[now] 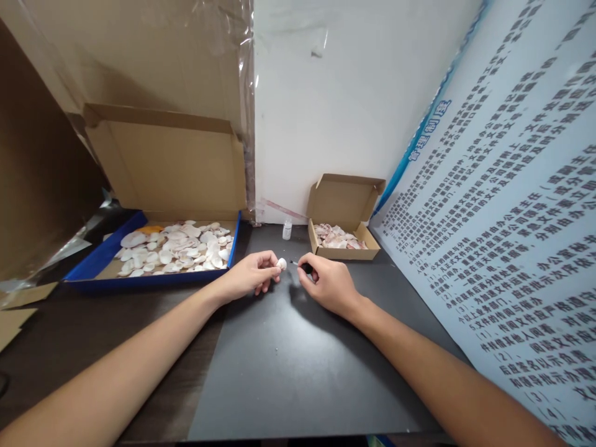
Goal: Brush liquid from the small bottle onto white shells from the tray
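Note:
My left hand point(254, 273) pinches a small white seashell point(281, 264) between thumb and fingers. Facing it across a narrow gap, my right hand point(328, 280) grips a small brush with a black cap point(307, 268), whose thin dark tip points left at the shell. Tip and shell look slightly apart. Behind both hands stands a small clear bottle with a white label point(287, 231). Many pale shells point(186, 245) lie in the blue-sided box point(153, 284) at the left. Pinkish shells point(339, 237) fill the smaller cardboard box point(347, 253) at the right.
Under the hands lies a dark grey mat point(298, 385) on a dark wood table point(153, 347). Both boxes have raised lids at the back. A white wall point(298, 112) closes off the rear, and a printed poster point(503, 205) leans along the right. Cardboard scraps point(16, 323) lie far left.

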The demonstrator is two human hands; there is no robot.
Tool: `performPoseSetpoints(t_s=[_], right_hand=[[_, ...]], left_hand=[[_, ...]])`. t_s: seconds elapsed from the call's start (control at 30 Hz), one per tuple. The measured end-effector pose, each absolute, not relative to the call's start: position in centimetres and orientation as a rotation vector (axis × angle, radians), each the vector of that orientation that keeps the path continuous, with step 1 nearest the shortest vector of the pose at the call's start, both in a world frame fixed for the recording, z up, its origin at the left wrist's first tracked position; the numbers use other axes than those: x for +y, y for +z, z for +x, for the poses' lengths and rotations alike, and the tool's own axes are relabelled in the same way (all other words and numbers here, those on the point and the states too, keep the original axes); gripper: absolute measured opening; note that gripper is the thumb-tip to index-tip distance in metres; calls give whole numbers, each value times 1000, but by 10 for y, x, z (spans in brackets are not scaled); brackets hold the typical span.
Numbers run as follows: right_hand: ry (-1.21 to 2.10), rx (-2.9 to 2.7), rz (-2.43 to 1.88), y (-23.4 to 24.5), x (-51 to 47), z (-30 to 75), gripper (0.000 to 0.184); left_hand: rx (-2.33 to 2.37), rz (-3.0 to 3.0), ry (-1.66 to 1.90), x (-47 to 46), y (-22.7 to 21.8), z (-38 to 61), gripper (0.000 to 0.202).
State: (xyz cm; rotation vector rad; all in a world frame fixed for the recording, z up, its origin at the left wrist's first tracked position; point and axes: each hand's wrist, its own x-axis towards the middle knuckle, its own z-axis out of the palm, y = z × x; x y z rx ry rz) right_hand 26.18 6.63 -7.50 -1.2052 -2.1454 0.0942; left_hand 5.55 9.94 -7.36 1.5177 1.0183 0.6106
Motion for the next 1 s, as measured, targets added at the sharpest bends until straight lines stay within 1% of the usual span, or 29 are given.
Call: performPoseSetpoints(t_s=[0.17, 0.27, 0.43, 0.57, 0.77, 0.93, 1.0], right_hand=[[148, -2174, -1080, -74, 64, 261, 11], [102, -2127, -1164, -73, 63, 261, 9], [145, -2181, -1074, -72, 63, 262, 14], [81, -2132, -1141, -71, 64, 263, 12], [111, -2102, -970, -66, 59, 262, 16], [60, -2078, -1149, -69, 63, 263, 13], [57, -2028, -1130, -70, 64, 263, 13]], left_hand=[[1024, 1511, 602, 98, -71, 56, 30], [1024, 1510, 604, 97, -70, 57, 30], [1011, 1465, 657, 97, -70, 56, 29], [995, 1419, 677, 98, -72, 54, 27], [953, 1331, 699, 99, -75, 54, 35], [952, 1294, 728, 99, -74, 55, 37], [955, 1297, 731, 99, -74, 55, 38]])
